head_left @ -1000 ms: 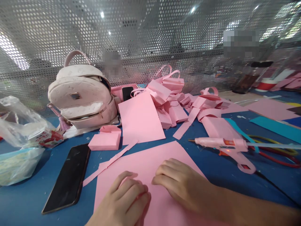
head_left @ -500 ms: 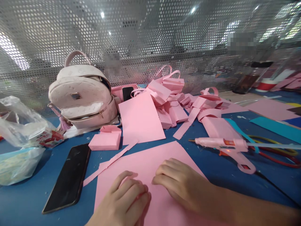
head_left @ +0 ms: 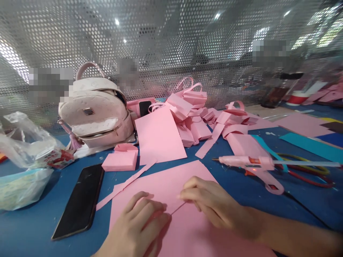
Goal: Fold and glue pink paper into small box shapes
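1. A pink paper sheet [head_left: 160, 185] is laid flat on the blue worktop [head_left: 32, 228], nearest the camera, with a raised fold line running between the two hands.
2. The left hand [head_left: 139, 223] is pressed on the sheet's near left part, fingers curled down onto the paper; nothing is gripped inside it.
3. The right hand [head_left: 211, 205] is set on the sheet at centre-right, fingertips bunched at the fold line; whether the paper edge is pinched cannot be told.
4. A loose pink strip [head_left: 125, 184] is seen lying slantwise at the sheet's far-left edge.
5. A black phone [head_left: 80, 200] is lying screen-up left of the sheet, apart from it.
6. A small folded pink box [head_left: 120, 160] is placed beyond the strip, beside a second pink sheet [head_left: 159, 137].
7. A pink glue gun [head_left: 254, 166] is lying right of the sheet, nozzle pointed left.
8. A pale backpack [head_left: 96, 112] is stood at the far left against the perforated metal screen [head_left: 171, 43].
9. A heap of folded pink paper bags [head_left: 195, 110] is piled at the back centre.
10. A clear plastic bag [head_left: 21, 146] is seen at the far left edge.
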Available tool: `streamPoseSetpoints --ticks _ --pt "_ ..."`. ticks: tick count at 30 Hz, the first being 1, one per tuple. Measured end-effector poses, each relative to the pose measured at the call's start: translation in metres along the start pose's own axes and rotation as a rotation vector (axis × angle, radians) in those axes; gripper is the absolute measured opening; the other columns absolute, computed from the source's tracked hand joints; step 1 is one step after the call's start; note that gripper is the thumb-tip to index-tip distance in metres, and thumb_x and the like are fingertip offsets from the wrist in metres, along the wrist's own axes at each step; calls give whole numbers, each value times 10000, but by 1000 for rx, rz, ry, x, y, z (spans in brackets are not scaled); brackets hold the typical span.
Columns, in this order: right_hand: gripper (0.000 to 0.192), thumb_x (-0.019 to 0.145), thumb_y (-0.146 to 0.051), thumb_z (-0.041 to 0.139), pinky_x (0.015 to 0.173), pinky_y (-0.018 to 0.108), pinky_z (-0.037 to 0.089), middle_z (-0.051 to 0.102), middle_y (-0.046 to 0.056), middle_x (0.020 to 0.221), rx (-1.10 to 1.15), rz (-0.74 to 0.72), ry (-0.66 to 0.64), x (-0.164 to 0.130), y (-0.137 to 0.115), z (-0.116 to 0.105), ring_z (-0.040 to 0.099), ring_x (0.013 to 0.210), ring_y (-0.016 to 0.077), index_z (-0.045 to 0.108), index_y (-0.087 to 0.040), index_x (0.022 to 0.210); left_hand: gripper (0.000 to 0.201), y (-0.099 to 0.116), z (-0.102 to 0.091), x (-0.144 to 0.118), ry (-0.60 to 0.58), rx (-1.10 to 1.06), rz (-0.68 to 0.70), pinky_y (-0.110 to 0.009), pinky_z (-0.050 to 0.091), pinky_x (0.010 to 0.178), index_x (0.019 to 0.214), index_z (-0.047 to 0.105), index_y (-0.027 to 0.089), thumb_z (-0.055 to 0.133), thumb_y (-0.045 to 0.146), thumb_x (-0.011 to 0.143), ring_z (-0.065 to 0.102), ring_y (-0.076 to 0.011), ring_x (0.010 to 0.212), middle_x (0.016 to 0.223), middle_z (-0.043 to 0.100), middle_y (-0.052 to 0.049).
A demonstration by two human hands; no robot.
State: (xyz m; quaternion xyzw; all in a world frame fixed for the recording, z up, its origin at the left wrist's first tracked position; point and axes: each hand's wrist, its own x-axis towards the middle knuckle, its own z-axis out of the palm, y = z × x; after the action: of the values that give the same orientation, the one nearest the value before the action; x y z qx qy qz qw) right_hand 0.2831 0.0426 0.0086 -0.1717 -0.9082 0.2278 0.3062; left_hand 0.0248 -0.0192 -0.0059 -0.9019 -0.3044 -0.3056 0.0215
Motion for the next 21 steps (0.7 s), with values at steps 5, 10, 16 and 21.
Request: streamPoseSetpoints --ticks 5,10,16,21 --pt "300 1052 -137 282 842 302 536 679 94 1008 -62 -250 -25 4 -4 1 645 986 169 562 -172 1154 294 4 -10 4 57 -121 -70 -370 504 939 1159 645 141 532 35 910 653 -179 920 1033 711 -87" --pt "320 1027 -88 358 1062 331 475 717 99 891 -165 -562 -75 7 -18 11 596 1245 201 660 -110 924 267 12 -19 8 106 -229 -201 -335 521 875 1240 615 171 507 167 996 640 -202 1009 1105 710 -94" --pt "327 983 -84 455 1104 344 460 747 75 967 -255 -643 -116 3 -28 23 650 1133 207 688 -131 758 138 29 -15 8 202 -451 -266 -245 557 669 1009 751 209 623 216 957 680 -154 706 775 760 -23" --pt "336 954 -81 485 1160 417 410 746 28 1055 -357 -740 -158 4 -40 23 609 1175 222 688 -172 702 223 53 -9 16 142 -696 -512 -205 602 695 908 803 232 689 67 811 760 -163 746 843 807 -2"
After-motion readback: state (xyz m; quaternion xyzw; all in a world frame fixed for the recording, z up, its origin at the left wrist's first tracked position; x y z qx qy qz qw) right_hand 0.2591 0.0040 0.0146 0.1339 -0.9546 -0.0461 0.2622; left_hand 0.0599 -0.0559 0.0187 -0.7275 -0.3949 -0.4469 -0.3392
